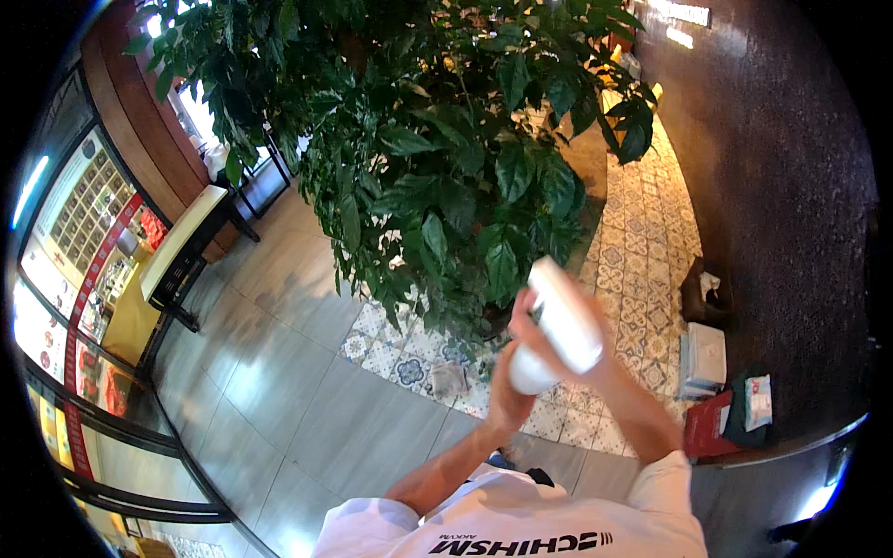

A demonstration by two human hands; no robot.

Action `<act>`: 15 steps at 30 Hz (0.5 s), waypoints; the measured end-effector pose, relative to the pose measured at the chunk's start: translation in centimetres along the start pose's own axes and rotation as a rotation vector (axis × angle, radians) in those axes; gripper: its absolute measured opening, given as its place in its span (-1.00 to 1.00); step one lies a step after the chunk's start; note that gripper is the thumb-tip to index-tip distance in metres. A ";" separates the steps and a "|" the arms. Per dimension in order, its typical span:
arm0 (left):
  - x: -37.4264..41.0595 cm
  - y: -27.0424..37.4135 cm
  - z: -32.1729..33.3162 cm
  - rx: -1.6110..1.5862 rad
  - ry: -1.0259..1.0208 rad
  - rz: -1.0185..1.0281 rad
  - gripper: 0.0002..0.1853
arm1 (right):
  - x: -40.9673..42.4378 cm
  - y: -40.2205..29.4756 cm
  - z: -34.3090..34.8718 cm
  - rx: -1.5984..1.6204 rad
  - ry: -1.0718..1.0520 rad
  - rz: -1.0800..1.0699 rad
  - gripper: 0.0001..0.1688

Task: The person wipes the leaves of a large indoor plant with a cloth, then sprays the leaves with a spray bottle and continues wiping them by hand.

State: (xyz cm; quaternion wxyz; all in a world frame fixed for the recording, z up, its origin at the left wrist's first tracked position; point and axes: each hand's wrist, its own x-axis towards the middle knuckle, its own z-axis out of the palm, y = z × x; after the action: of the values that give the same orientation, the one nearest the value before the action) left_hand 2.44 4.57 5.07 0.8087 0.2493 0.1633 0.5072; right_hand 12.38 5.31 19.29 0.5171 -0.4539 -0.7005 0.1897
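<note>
A white object point(566, 317), blurred and perhaps a bottle or sprayer, is held up in front of me, close to the lower leaves of a big green potted plant point(453, 167). My right hand point(575, 328) wraps around its upper, elongated part. Beneath, my left hand point(513, 394) grips the rounded white lower part. Motion blur hides the finer detail of the fingers and the object. A folded grey cloth point(448, 379) lies on the patterned floor tiles below the plant.
On the right, a dark counter point(788, 209) carries a tissue box point(708, 289), a stack of white napkins point(704, 356), a red folder point(706, 425) and a white packet point(758, 402). A bench-like table point(185, 237) stands at left, beside a glass front point(91, 279).
</note>
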 end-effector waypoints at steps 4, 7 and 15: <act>5.4 -0.6 8.1 0.150 -0.369 0.189 -0.39 | 8.4 -4.8 -8.1 0.302 0.138 0.137 -0.77; 8.4 1.6 14.3 0.146 -0.372 0.325 -0.37 | 13.7 -4.9 -12.3 0.157 0.057 0.025 -0.78; 15.7 -3.8 20.9 0.134 -0.252 0.395 -0.43 | 17.6 1.3 -20.5 0.286 0.137 -0.082 -0.78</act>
State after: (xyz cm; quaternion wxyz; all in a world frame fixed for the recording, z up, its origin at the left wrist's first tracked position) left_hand 22.81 12.35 19.94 0.6895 0.3908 0.0425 0.6083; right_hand 30.37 16.48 36.09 0.6304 -0.3585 -0.6474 0.2344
